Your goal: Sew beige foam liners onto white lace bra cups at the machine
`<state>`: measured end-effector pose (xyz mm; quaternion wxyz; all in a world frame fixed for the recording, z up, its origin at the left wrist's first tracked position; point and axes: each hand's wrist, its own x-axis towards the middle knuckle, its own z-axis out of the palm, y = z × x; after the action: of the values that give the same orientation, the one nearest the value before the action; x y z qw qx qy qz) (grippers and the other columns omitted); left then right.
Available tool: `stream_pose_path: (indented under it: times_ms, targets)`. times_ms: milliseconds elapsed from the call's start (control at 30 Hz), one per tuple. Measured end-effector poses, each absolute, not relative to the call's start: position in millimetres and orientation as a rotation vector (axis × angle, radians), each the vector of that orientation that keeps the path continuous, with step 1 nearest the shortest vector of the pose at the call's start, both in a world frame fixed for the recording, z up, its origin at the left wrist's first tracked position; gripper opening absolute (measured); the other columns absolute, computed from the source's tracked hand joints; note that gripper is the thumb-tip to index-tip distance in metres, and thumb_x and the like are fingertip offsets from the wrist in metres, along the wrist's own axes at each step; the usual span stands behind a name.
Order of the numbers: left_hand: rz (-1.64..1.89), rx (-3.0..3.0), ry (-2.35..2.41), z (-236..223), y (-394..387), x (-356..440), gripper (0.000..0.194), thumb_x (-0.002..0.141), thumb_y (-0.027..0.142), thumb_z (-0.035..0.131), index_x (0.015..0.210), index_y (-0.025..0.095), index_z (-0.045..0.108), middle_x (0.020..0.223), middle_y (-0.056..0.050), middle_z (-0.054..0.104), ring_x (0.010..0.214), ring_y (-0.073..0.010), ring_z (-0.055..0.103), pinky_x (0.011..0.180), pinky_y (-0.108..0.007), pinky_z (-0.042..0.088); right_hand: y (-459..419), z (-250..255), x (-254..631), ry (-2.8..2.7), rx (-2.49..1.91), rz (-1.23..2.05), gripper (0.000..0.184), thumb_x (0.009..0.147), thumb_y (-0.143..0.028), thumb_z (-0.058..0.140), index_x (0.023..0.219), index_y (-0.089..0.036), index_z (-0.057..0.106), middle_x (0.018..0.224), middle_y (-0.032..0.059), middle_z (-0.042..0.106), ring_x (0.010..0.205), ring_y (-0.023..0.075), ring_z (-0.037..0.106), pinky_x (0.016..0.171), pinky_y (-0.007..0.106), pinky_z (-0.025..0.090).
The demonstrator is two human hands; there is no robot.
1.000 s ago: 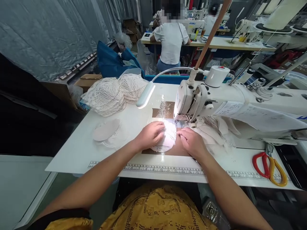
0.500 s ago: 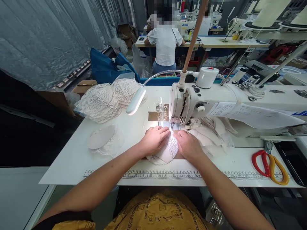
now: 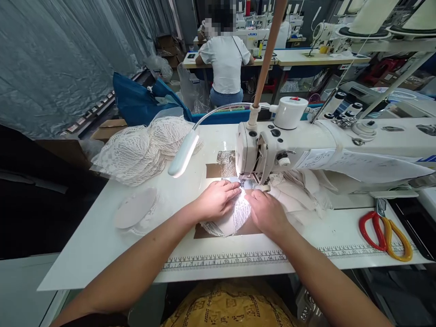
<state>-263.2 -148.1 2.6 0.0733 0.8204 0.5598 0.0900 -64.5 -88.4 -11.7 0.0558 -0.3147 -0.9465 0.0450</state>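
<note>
A small white lace-covered cup piece (image 3: 235, 219) lies under the needle area of a white sewing machine (image 3: 252, 152), lit brightly there. My left hand (image 3: 218, 198) is on its left part, with the fingers bent toward the presser foot and closed on the fabric. At the right edge, my right hand (image 3: 267, 211) pinches the same piece between thumb and fingers. Both hands are close to the needle, whose tip is hard to make out in the glare. Part of the cup piece is hidden under my left hand.
Stacked lace pieces (image 3: 132, 152) lie at the back left, with an oval pad (image 3: 136, 208) nearer. A lamp (image 3: 184, 153) hangs over the table. Pale fabric pieces (image 3: 293, 195) lie right of the needle. Scissors (image 3: 386, 234) rest at right. A person (image 3: 225, 63) sits beyond.
The camera view has shifted, so the table sits lower and further left. Both hands stay on the lace cup piece beside the needle, with little movement against the machine.
</note>
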Motion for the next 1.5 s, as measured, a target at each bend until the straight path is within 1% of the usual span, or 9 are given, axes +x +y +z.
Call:
stream_pose_path:
  times_ms: [533,700,833,900,1033,1133,1367,1433,1500]
  targets:
    - [0.246,2.519,1.609,-3,-143,-270,0.047,0.088,0.019,0.045,0.132,0.01,0.056,0.143,-0.013,0.05,0.113,-0.028,0.052,0.095,-0.043,0.046,-90,-11,-65,-2.889,-0.951,0.176,0.033,0.084,-0.006,0.046,0.106,-0.019,0.067,0.093,0.0076,0.063,0.084,0.0194,0.054,0.072,0.029,0.037]
    - [0.279,2.574,1.563,-7,-141,-275,0.046,0.088,0.018,0.046,0.132,0.011,0.056,0.142,-0.013,0.051,0.114,-0.0281,0.052,0.096,-0.043,0.046,-90,-12,-64,-2.885,-0.937,0.182,0.031,0.086,-0.006,0.045,0.101,-0.018,0.068,0.087,0.0063,0.062,0.078,0.0185,0.054,0.067,0.029,0.036]
    - [0.378,2.581,1.627,-3,-153,-269,0.038,0.087,0.012,0.046,0.121,0.011,0.063,0.133,-0.015,0.058,0.113,-0.0283,0.053,0.094,-0.043,0.046,-88,-8,-61,-2.857,-0.908,0.295,0.03,0.091,-0.011,0.042,0.101,-0.019,0.069,0.086,0.006,0.062,0.076,0.0174,0.054,0.065,0.028,0.037]
    - [0.44,2.566,1.644,0,-160,-262,0.033,0.087,0.015,0.049,0.116,0.012,0.064,0.125,-0.015,0.061,0.108,-0.0276,0.056,0.091,-0.042,0.047,-86,-6,-59,-2.827,-0.913,0.388,0.03,0.091,-0.012,0.043,0.105,-0.019,0.069,0.089,0.0064,0.064,0.08,0.0175,0.056,0.067,0.027,0.039]
    - [0.458,2.501,1.726,-1,-167,-249,0.022,0.091,0.023,0.048,0.092,0.013,0.067,0.09,-0.011,0.065,0.081,-0.0228,0.058,0.072,-0.035,0.046,-83,-2,-56,-2.768,-0.928,0.543,0.032,0.09,-0.012,0.044,0.11,-0.018,0.068,0.099,0.0075,0.066,0.089,0.0184,0.059,0.074,0.027,0.043]
    - [0.534,2.444,1.783,-7,-166,-247,0.028,0.093,0.02,0.042,0.073,0.014,0.061,0.073,-0.007,0.06,0.069,-0.0194,0.054,0.065,-0.032,0.041,-81,2,-55,-2.767,-0.935,0.607,0.032,0.09,-0.011,0.043,0.109,-0.017,0.068,0.1,0.0077,0.067,0.091,0.0187,0.06,0.076,0.028,0.043]
    - [0.78,2.224,1.675,-9,-169,-257,0.018,0.092,0.02,0.043,0.082,0.015,0.057,0.082,-0.006,0.062,0.078,-0.0188,0.056,0.074,-0.032,0.044,-81,12,-51,-2.854,-0.837,0.633,0.031,0.091,-0.011,0.044,0.111,-0.016,0.066,0.099,0.0077,0.065,0.089,0.0181,0.058,0.074,0.027,0.042]
    - [0.78,2.219,1.668,-8,-170,-258,0.017,0.092,0.019,0.043,0.083,0.015,0.057,0.083,-0.007,0.062,0.078,-0.0188,0.056,0.075,-0.032,0.044,-84,15,-50,-2.944,-0.753,0.59,0.032,0.091,-0.009,0.043,0.113,-0.017,0.066,0.094,0.0065,0.063,0.085,0.0173,0.055,0.07,0.027,0.04]
    - [0.761,2.272,1.652,-9,-171,-258,0.017,0.091,0.018,0.043,0.086,0.014,0.059,0.086,-0.008,0.062,0.081,-0.0194,0.056,0.076,-0.032,0.044,-88,17,-49,-3.06,-0.693,0.489,0.031,0.089,-0.007,0.043,0.106,-0.017,0.067,0.087,0.0053,0.059,0.079,0.0169,0.052,0.066,0.027,0.037]
